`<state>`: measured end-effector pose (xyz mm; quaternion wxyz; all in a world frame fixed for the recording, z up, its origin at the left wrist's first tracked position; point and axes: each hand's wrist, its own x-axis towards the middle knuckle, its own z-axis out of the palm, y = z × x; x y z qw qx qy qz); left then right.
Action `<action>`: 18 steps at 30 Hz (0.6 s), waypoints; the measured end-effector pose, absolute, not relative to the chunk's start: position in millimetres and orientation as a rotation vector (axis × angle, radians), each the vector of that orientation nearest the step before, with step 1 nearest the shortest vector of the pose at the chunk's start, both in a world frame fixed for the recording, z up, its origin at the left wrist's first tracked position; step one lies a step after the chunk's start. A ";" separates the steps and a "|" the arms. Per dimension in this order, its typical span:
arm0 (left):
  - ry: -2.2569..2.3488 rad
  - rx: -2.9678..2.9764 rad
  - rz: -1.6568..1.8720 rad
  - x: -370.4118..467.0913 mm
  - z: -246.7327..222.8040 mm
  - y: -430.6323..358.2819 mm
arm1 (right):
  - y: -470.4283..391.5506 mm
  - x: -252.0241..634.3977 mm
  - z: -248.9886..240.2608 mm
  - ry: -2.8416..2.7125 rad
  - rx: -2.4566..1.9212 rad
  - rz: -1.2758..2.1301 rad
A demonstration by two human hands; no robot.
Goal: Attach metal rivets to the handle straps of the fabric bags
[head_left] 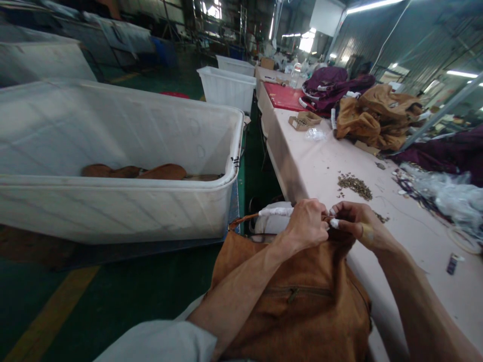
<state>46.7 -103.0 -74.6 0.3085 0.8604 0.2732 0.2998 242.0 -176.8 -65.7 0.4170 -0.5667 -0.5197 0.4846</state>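
Left hand (307, 221) clenches narrow white-wrapped brown strap (274, 211) on soft brown zippered bag (302, 317); right hand (356, 224) pinches strap's end, near pile of small brass-coloured metal pieces (356, 185).

Counter (320, 163): pale pink, plain
Bag (302, 324) beside the counter: rusty brown
Heap (328, 80) on the counter: deep plum
Tub (113, 211) left of the counter: dingy white, I'd say
Floor (158, 289): green, yellow-striped
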 end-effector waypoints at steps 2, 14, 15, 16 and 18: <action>0.702 2.285 0.807 46.8 -73.7 -103.8 | -176.9 240.7 -67.8 -1.252 -1.425 1.219; 0.666 2.251 0.798 39.0 -71.2 -95.3 | -192.3 247.8 -47.1 -1.518 -1.513 1.188; 0.666 2.256 0.785 37.7 -70.6 -98.4 | -196.2 249.2 -47.9 -1.573 -1.592 1.167; 0.663 2.264 0.769 36.4 -70.3 -102.3 | -200.4 251.2 -50.8 -1.615 -1.668 1.137; 0.610 2.296 0.743 34.1 -70.5 -110.6 | -207.3 257.3 -63.0 -1.664 -1.753 1.080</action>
